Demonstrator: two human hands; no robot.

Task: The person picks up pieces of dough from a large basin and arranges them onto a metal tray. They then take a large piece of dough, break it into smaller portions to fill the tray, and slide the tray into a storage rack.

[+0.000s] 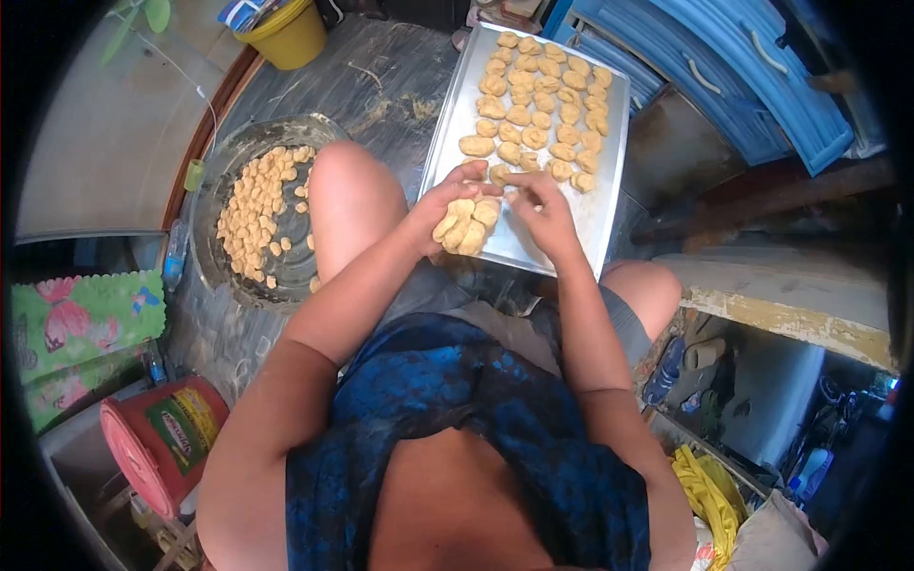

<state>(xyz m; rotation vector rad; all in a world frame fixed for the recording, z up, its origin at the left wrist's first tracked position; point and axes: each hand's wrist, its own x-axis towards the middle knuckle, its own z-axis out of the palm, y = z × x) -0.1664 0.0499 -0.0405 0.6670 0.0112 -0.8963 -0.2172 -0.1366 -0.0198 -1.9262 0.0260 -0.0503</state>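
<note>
From my seat I look straight down on the person's lap and both bare arms. The left hand [447, 205] is cupped palm-up over the near end of a flat metal baking tray [609, 205], fingers curled loosely round a small heap of dough pieces [465, 226]; these look soft, pale tan and matte, oblong like short fat pillows, and they lie pressed against one another in the palm. The right hand [545, 211] sits just beside it, thumb and fingertips pinched together at the edge of that heap, though I cannot tell whether a piece is actually held between them.

The tray is a thin rectangular sheet with a dull silver shine and a shallow rolled rim, lying on the dark floor ahead of the knees. Its far half carries rows of shaped dough [543, 105], rounded lumps with a smooth skin, set close but mostly apart from each other; the nearest row ends just beyond the fingers.

To the left, beside the left knee, stands a wide round bowl [214, 181] that looks like clear glass, its floor dusted white and scattered with many small cut dough bits [252, 214], squarish and rough-edged. A yellow plastic bucket [286, 38] stands further off, and a red plastic tub [162, 438] lies tipped at lower left.
</note>
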